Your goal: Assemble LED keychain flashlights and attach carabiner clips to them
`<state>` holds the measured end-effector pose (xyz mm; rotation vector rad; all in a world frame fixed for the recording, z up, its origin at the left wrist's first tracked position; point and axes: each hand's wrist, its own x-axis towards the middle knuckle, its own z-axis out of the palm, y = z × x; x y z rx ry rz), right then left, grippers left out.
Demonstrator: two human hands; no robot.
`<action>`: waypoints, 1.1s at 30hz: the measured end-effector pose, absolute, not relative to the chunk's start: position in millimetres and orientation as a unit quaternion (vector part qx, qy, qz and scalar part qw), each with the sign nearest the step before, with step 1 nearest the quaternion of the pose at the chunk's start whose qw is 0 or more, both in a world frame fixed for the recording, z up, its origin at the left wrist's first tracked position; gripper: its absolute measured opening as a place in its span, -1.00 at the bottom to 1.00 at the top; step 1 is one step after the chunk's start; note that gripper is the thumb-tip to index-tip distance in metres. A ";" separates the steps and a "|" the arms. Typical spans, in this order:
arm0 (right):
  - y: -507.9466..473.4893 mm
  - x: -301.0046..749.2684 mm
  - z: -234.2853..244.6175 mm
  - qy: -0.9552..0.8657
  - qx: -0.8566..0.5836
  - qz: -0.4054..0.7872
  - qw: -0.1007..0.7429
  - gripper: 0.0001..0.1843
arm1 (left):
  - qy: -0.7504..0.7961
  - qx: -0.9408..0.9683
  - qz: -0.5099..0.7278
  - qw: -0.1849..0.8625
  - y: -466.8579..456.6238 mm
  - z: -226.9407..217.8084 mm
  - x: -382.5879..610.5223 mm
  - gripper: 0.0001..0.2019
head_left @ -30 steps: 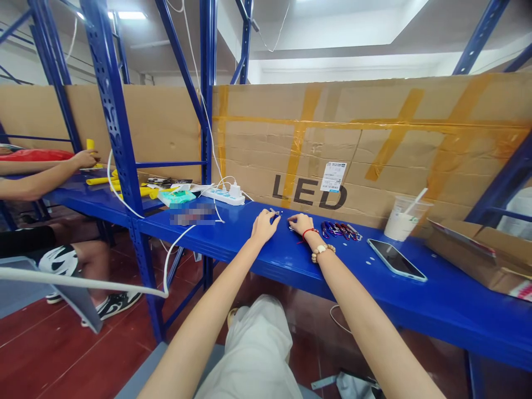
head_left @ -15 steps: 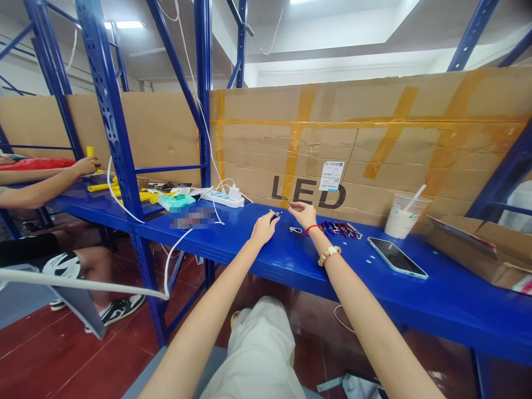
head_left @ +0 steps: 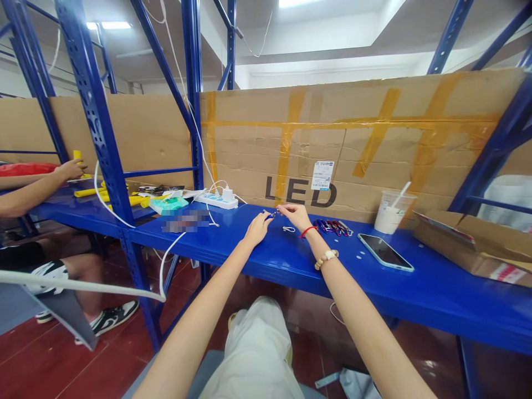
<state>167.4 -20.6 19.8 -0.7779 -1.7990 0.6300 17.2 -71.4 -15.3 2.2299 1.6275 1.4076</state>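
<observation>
Blue tabletop (head_left: 226,238), small piece (head_left: 271,215) partly hidden

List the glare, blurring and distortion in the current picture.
Head view: the ceiling lamp glares white; head view: a pixelated patch hides detail on the table; head view: the posts lean outward, apparently from wide-angle distortion; head view: the piece in the left hand is too small to identify.
</observation>
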 end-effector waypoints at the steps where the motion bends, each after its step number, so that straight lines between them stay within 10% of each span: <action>1: -21.2 167.5 19.4 -0.748 -0.325 0.262 0.516 -0.58 | 0.522 0.721 0.456 0.024 -71.4 -15.2 17.4 -0.77; 33: -19.3 193.8 15.8 -0.819 -0.535 0.079 0.190 -0.74 | 0.649 0.599 0.468 0.026 -88.3 -5.3 20.7 -0.84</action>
